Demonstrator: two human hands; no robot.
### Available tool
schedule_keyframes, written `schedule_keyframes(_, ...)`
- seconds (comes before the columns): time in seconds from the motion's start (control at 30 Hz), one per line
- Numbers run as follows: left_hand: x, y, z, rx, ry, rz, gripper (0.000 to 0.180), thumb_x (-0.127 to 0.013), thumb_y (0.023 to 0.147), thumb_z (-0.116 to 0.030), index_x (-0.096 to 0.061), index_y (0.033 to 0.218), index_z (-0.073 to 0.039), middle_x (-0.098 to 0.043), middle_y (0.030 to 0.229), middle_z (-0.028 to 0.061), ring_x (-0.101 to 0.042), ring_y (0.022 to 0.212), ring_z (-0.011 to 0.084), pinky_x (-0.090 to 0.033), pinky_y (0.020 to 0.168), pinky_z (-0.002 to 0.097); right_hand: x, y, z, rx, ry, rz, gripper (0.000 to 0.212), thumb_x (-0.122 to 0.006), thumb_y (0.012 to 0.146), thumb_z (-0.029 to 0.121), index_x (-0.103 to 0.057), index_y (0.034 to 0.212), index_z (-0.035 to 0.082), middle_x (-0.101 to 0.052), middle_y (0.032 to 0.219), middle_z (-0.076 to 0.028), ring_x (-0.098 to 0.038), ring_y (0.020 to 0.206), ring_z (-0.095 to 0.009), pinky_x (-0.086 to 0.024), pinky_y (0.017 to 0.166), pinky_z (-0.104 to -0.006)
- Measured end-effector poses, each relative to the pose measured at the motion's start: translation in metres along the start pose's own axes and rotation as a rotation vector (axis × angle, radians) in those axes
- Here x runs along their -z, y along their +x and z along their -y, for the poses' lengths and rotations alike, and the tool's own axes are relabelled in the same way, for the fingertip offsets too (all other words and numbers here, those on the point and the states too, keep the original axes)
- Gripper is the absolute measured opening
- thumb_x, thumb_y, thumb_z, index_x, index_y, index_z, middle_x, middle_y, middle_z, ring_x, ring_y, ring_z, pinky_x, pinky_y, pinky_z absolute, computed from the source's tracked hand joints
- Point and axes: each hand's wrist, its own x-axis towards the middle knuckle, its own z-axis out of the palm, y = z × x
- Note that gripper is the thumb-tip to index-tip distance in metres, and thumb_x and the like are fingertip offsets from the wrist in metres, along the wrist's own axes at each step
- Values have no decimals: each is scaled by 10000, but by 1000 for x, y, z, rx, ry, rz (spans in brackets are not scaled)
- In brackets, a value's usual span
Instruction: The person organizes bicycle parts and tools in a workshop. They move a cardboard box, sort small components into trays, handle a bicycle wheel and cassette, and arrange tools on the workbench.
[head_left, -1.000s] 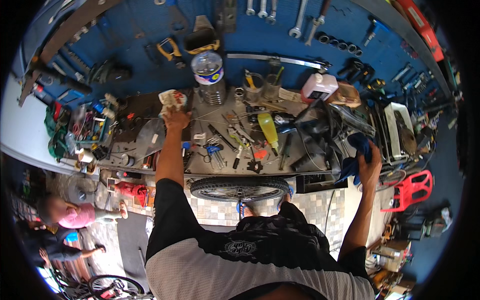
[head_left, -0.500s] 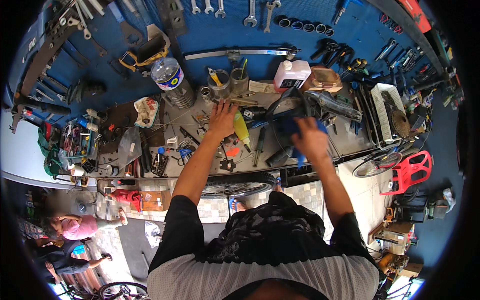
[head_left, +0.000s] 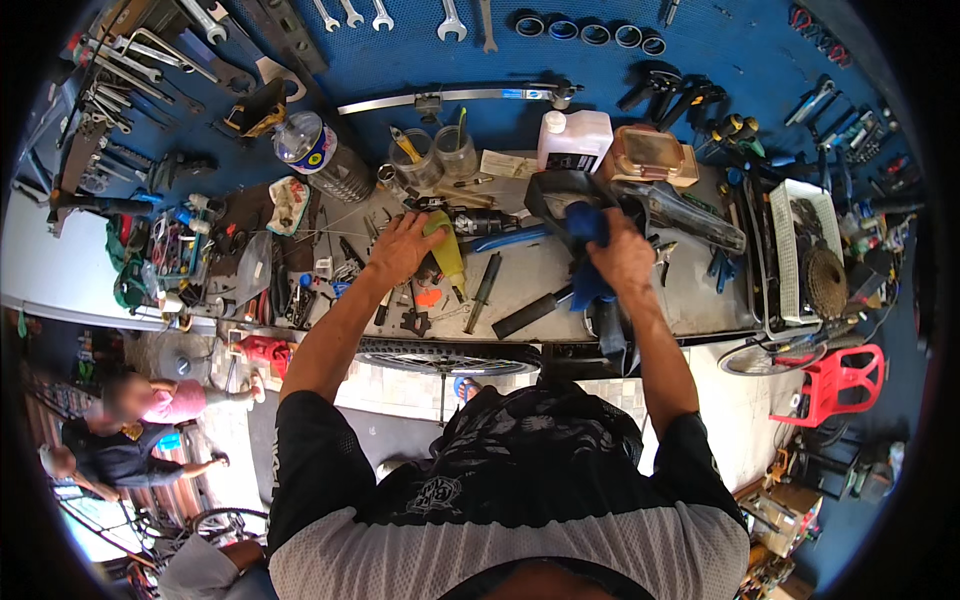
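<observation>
My left hand lies on the cluttered workbench with its fingers stretched out. Its thumb side touches a yellow-green squeeze bottle that lies with its nozzle toward me. My right hand is closed on a blue cloth, bunched against a black rubber-like loop. Dark strips hang below that hand toward the bench edge; what they belong to is hard to make out. Between my hands lie a blue-handled tool, a black grip-ended handle and a slim dark tool.
Behind my hands stand glass jars, a large clear bottle, a white jug and an amber box. A white basket with a cassette is at right. Below the bench are a bicycle wheel and red chair. Other people are at lower left.
The whole view has shifted a little. My right hand has moved the blue cloth up against the black loop. My left hand stays beside the squeeze bottle. Another person's grey-clad body appears at lower left.
</observation>
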Motion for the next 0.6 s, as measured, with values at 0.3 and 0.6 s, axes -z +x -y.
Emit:
schedule_keyframes(0.3,-10,1,-31,-146,154,-54,475,-725,905,-244,-598,1362,-271,-449,1589,79,-425,1471,306,-309,1252,522,54,35,-60,-65,201,-91,736,-830,786,314,-571,1418,41,-693,1309,-246,-668,1179,-451,-537,984,-507)
schedule_keyframes(0.6,50,-50,64,590,-157,-440,542,-800,804,-260,-549,1240,-61,-628,1174,195,-647,1069,427,-534,895,547,68,18,-79,-117,236,-126,676,-817,799,274,-583,1414,119,-714,1256,-246,-670,1167,-464,-531,963,-516)
